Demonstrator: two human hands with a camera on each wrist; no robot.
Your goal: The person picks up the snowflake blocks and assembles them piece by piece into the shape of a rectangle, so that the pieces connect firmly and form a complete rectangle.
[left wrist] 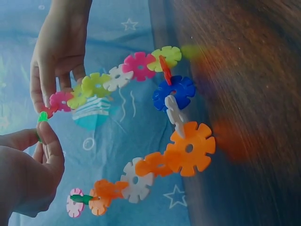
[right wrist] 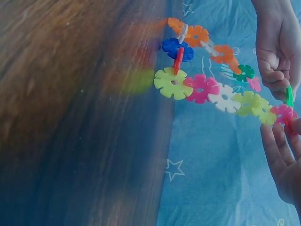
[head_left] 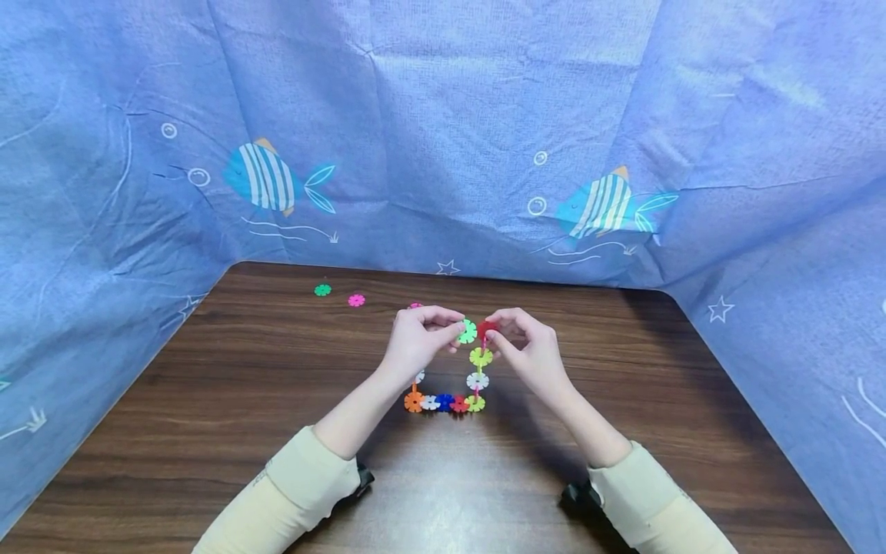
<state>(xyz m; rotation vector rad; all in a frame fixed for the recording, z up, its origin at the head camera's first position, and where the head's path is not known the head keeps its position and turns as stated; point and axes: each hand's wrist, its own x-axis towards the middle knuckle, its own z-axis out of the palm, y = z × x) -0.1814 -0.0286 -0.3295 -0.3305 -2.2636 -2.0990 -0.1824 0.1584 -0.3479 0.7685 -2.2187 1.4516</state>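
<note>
My left hand (head_left: 415, 346) pinches a bright green notched plastic disc (head_left: 467, 332) between thumb and fingertips. Close to its right, my right hand (head_left: 533, 350) grips a red notched disc (head_left: 487, 330) at the upper end of a chain of interlocked discs. That chain forms a U shape: a bottom row with a blue disc (left wrist: 174, 92) and a large orange disc (left wrist: 190, 148), plus two rising sides. A pink disc (left wrist: 75, 202) tops the other side, partly behind my left hand in the head view. Whether the green disc touches the red one, I cannot tell.
Two loose discs, one green (head_left: 322, 290) and one pink (head_left: 356, 300), lie at the back left of the dark wooden table (head_left: 242, 400). A blue curtain (head_left: 443, 138) with printed fish surrounds the table's back and sides.
</note>
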